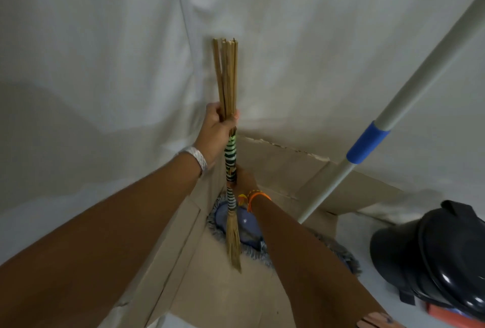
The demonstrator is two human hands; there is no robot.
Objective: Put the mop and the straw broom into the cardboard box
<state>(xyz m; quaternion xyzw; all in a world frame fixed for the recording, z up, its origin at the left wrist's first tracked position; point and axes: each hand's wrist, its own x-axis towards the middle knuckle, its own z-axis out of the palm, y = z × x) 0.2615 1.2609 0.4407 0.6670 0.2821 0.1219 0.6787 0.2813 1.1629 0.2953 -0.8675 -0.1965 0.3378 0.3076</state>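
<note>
The straw broom [227, 78] stands upright over the open cardboard box [283, 167], its stick ends up and its straw tip hanging down inside. My left hand [217, 130] is shut on the broom's sticks just above the green and black binding. My right hand [245, 178] grips the broom lower down, behind the binding, and is partly hidden. The mop [409, 102] leans in the box: its grey handle with a blue sleeve rises to the upper right, and its blue fringed head [246, 228] lies on the box floor.
A white sheet [105, 65] covers the wall and floor around the box. A black lidded bin [433, 256] sits at the right, close to the box, with a red object [446, 314] beneath it. A box flap [168, 243] slopes along the left side.
</note>
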